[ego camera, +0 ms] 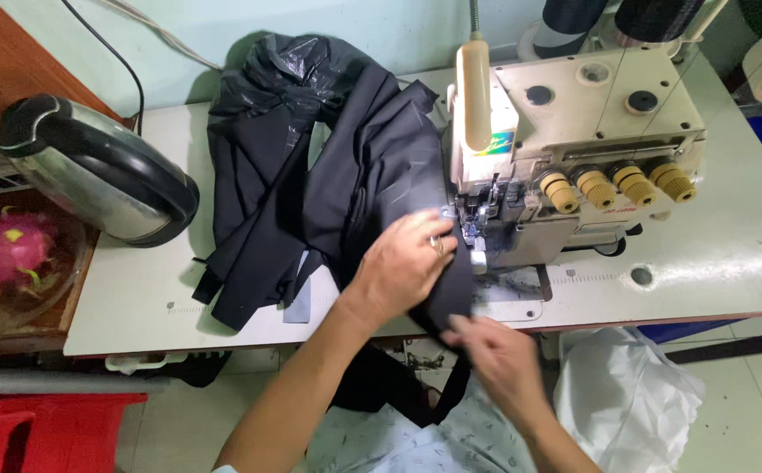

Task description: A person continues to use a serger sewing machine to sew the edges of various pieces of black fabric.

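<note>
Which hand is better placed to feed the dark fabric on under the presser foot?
Left, probably. The left hand lies flat on the dark fabric right beside the presser foot; the right hand pinches the fabric's edge at the table's front.

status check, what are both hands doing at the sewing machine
Left hand flat on black fabric, by presser foot. Right hand pinching fabric edge at table front. Nothing blocking.
</note>
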